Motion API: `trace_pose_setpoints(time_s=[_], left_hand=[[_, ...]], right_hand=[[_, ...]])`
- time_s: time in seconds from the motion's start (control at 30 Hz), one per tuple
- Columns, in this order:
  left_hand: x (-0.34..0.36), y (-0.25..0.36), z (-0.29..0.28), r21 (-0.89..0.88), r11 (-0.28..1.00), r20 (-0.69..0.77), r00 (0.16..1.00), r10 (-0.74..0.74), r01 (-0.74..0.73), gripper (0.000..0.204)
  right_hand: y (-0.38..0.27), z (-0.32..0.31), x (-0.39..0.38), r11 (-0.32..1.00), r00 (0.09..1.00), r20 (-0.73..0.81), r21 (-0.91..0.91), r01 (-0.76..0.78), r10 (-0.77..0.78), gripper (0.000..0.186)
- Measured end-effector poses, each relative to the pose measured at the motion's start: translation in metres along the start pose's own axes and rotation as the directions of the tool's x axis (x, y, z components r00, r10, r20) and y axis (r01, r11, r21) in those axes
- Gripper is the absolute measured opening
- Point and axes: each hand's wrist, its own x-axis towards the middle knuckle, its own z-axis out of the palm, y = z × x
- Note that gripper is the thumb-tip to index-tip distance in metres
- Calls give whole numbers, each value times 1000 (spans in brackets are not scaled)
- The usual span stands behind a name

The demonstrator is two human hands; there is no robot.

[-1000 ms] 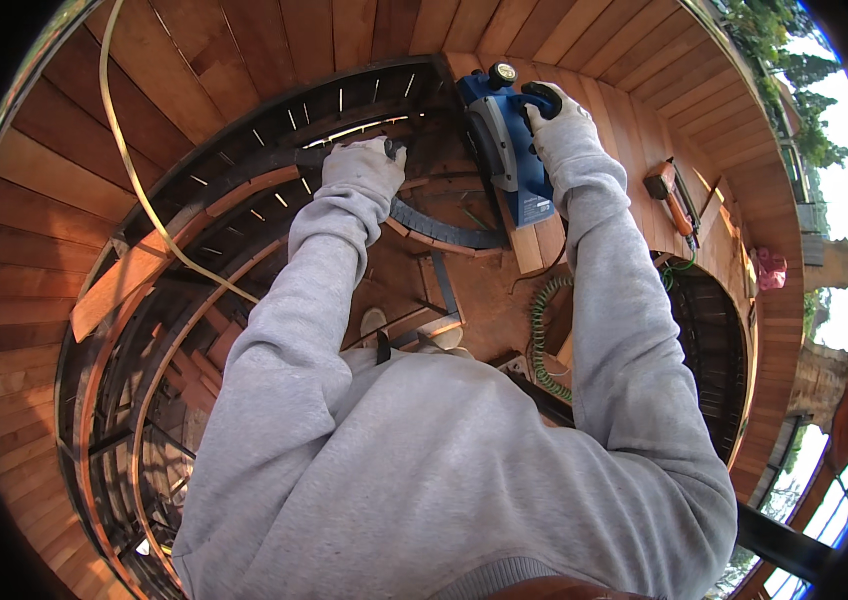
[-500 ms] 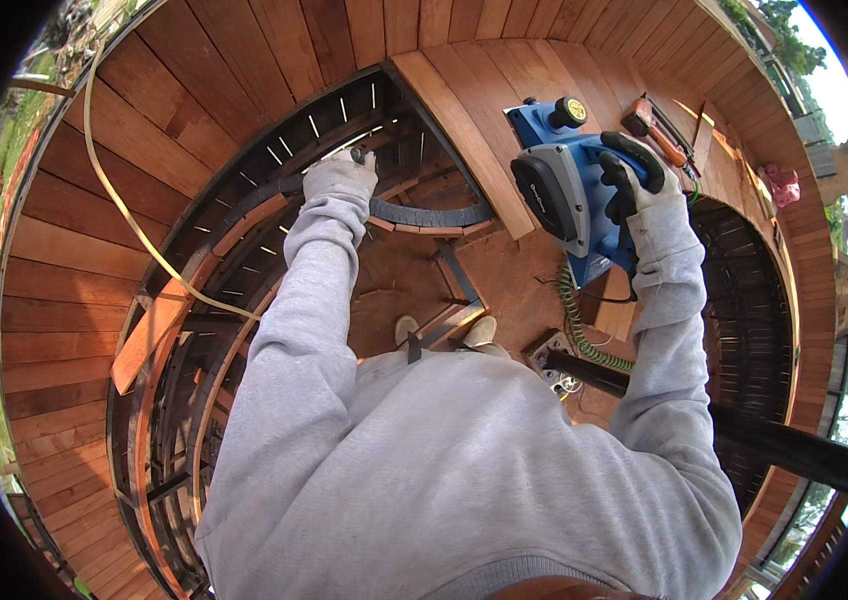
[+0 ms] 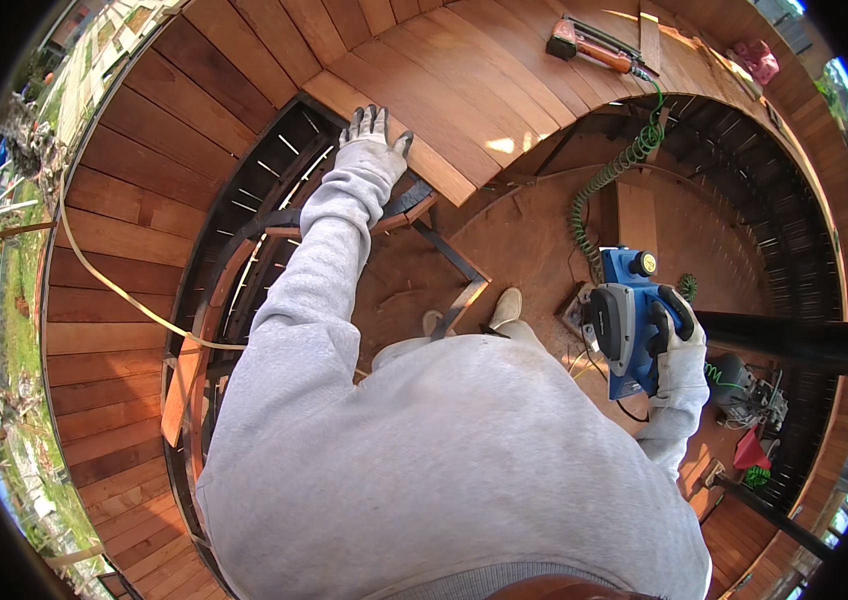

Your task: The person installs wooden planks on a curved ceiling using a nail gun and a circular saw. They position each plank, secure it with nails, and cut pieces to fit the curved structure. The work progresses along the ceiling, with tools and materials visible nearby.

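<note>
My left hand (image 3: 375,142), in a white and dark-tipped glove, lies with fingers spread at the end plank (image 3: 422,140) of the wooden boards, beside the uncovered dark framing. In my gloved right hand (image 3: 681,325) is a blue electric planer (image 3: 624,315) with a grey and black side cover, gripped by its rear handle. It hangs to my right, above the lower floor and off the boards. Beneath my left forearm runs a curved rib (image 3: 284,217) of the frame.
An orange-brown nail gun (image 3: 594,48) rests on the far boards, with a green coiled hose (image 3: 609,185) running down from it. A black pole (image 3: 794,345) crosses at the right. A compressor-like machine (image 3: 744,395) stands below it. A loose plank (image 3: 184,388) leans at the left.
The planer has come back and down toward my right side, away from the boards. My left hand has shifted from the frame's opening onto the end plank, fingers now spread. The view has turned right.
</note>
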Motion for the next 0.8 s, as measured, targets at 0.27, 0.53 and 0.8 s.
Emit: trace_pose_setpoints(time_s=[0.27,0.53,0.8], left_hand=[[-98,98,13,85,973,126,971,201,-213,86],[-135,128,4,-8,971,136,962,237,-238,80],[-108,2,6,91,935,-44,940,-339,342,61]], right_hand=[[59,-17,12,1000,999,-37,12,-16,17,38],[28,-18,78,994,988,122,-41,100,-94,36],[-25,0,125,914,853,359,0,405,-378,48]])
